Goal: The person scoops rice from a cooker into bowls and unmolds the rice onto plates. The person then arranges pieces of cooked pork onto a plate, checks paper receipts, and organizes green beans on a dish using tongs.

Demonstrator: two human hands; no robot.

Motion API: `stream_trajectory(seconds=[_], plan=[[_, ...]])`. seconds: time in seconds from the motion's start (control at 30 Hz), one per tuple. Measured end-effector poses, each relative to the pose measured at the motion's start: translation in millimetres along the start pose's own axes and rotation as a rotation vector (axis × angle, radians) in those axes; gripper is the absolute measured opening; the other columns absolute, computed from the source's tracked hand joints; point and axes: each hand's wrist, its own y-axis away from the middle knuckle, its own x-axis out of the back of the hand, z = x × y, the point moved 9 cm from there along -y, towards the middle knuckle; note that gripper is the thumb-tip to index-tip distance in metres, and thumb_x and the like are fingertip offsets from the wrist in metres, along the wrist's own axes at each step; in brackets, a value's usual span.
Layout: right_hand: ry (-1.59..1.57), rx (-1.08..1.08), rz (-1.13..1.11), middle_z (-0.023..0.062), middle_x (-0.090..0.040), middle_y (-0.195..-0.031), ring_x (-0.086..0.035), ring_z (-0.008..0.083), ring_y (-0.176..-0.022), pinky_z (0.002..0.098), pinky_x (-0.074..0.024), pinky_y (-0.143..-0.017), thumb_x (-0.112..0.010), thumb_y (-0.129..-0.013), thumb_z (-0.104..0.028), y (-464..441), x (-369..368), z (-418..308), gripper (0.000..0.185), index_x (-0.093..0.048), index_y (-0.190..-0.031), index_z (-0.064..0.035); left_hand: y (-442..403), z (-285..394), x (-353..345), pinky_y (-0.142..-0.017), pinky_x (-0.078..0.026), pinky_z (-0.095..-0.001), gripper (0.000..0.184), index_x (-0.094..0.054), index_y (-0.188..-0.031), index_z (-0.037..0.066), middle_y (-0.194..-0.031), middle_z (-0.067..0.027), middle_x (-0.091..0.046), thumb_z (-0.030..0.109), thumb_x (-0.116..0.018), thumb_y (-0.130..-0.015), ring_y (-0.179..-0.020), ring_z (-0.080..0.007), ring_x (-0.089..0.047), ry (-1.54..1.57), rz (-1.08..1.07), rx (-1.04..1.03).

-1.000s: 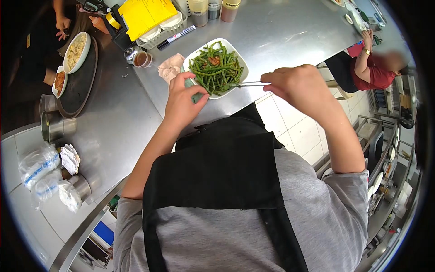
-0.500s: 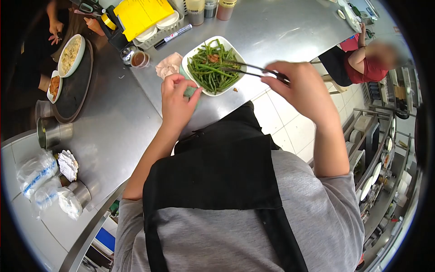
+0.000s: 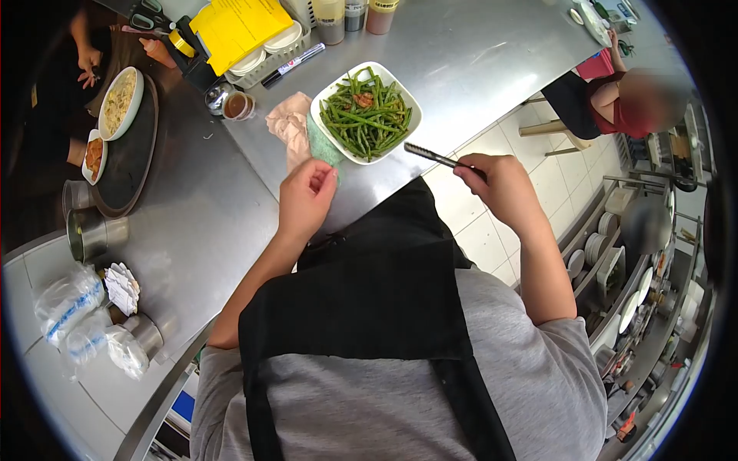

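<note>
A white square bowl [image 3: 415,123] full of green beans [image 3: 367,119], with a small brownish-red piece on top, sits near the edge of the steel counter. My right hand [image 3: 501,188] grips dark metal tongs [image 3: 434,157]. Their arms are pressed together, and the tips point at the bowl from just off its lower right corner. To the lower left of the bowl, my left hand [image 3: 306,196] is closed with fingers curled in, at the lower end of a green cloth [image 3: 326,147]. Whatever those fingers pinch is hidden. Beside the green cloth lies a crumpled pink cloth [image 3: 289,124].
A sauce cup [image 3: 237,105], a marker [image 3: 293,64], a yellow pad [image 3: 242,31] and sauce bottles [image 3: 380,15] stand behind. At left are a dark round tray [image 3: 134,169] with two dishes and a metal container [image 3: 83,230]. Two other people are nearby.
The tongs have come out of the beans, moved down and right, and closed. My left hand has drawn back from the bowl's rim, its fingers curling in.
</note>
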Motion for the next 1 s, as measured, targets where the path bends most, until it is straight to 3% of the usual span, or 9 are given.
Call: stream_trajectory(seconds=[0.1,0.2,0.33,0.5,0.63,0.73,0.8,0.87,1.0], plan=[[-0.068,0.086,0.093,0.0132,-0.066,-0.072,-0.064,0.0320,-0.067,0.0398,-0.0510,-0.061,-0.064,-0.086,-0.028,-12,9,-16,0.022,-0.069,-0.093,-0.0080,2,-18,-35,-0.054,-0.048,-0.0250,0.016,-0.057,-0.094,0.000,-0.077,-0.0077,-0.061,0.016,-0.054,-0.095,-0.057,-0.0133,-0.058,0.252,-0.163,0.237],[-0.006,0.243,0.171,0.0148,-0.068,-0.076,-0.067,0.0278,-0.065,0.0355,-0.0524,-0.061,-0.070,-0.084,-0.025,-34,17,-31,0.025,-0.067,-0.101,-0.0071,-3,-21,-54,-0.055,-0.050,-0.0255,0.023,-0.055,-0.099,0.000,-0.079,-0.0101,-0.062,0.021,-0.045,-0.100,-0.059,-0.0148,-0.061,0.481,-0.103,0.388],[-0.109,0.408,0.009,0.0132,-0.068,-0.079,-0.065,0.0322,-0.070,0.0395,-0.0519,-0.061,-0.065,-0.085,-0.031,-67,35,-12,0.027,-0.067,-0.102,-0.0098,-8,-26,-73,-0.065,-0.055,-0.0301,0.026,-0.039,-0.117,0.002,-0.094,-0.0181,-0.063,0.023,-0.033,-0.103,-0.072,-0.0219,-0.066,0.493,-0.030,0.474],[-0.010,0.726,-0.049,0.0101,-0.069,-0.086,-0.066,0.0287,-0.070,0.0371,-0.0525,-0.060,-0.065,-0.086,-0.032,-103,24,4,0.029,-0.067,-0.104,-0.0106,-15,-11,-91,-0.064,-0.057,-0.0309,0.025,-0.032,-0.121,0.000,-0.094,-0.0200,-0.062,0.016,-0.027,-0.102,-0.073,-0.0243,-0.068,0.615,0.185,0.460],[-0.327,0.618,-0.105,0.0135,-0.069,-0.090,-0.068,0.0248,-0.072,0.0335,-0.0539,-0.064,-0.068,-0.086,-0.025,-147,70,52,0.030,-0.066,-0.110,-0.0080,-21,16,-113,-0.066,-0.058,-0.0328,0.029,-0.030,-0.125,-0.001,-0.096,-0.0205,-0.062,0.013,-0.026,-0.101,-0.075,-0.0263,-0.068,0.542,0.185,0.436],[-0.396,0.359,0.237,0.0158,-0.067,-0.080,-0.061,0.0113,-0.069,0.0285,-0.0504,-0.064,-0.067,-0.089,-0.025,-236,153,150,0.031,-0.064,-0.111,-0.0035,-46,35,-137,-0.069,-0.059,-0.0336,0.033,-0.028,-0.130,-0.002,-0.104,-0.0221,-0.059,0.011,-0.026,-0.100,-0.077,-0.0272,-0.069,0.542,0.095,0.457],[-0.088,0.142,0.412,0.0165,-0.065,-0.070,-0.065,0.0222,-0.069,0.0344,-0.0500,-0.064,-0.065,-0.088,-0.026,-292,223,184,0.028,-0.065,-0.106,-0.0046,-70,51,-161,-0.071,-0.059,-0.0342,0.036,-0.027,-0.133,-0.002,-0.109,-0.0222,-0.057,0.012,-0.026,-0.100,-0.078,-0.0275,-0.068,0.598,0.000,0.491],[0.200,0.247,0.527,0.0161,-0.066,-0.074,-0.066,0.0324,-0.075,0.0411,-0.0501,-0.065,-0.062,-0.089,-0.033,-350,257,196,0.031,-0.066,-0.107,-0.0083,-102,56,-177,-0.071,-0.060,-0.0350,0.037,-0.027,-0.134,-0.001,-0.109,-0.0213,-0.058,0.012,-0.027,-0.100,-0.079,-0.0278,-0.068,0.637,-0.004,0.506],[0.527,0.349,0.561,0.0142,-0.068,-0.080,-0.066,0.0327,-0.084,0.0464,-0.0487,-0.070,-0.058,-0.088,-0.044,-431,262,161,0.036,-0.068,-0.101,-0.0124,-181,83,-199,-0.069,-0.060,-0.0358,0.038,-0.028,-0.133,-0.003,-0.108,-0.0216,-0.057,0.010,-0.029,-0.098,-0.078,-0.0278,-0.068,0.620,-0.032,0.439]])
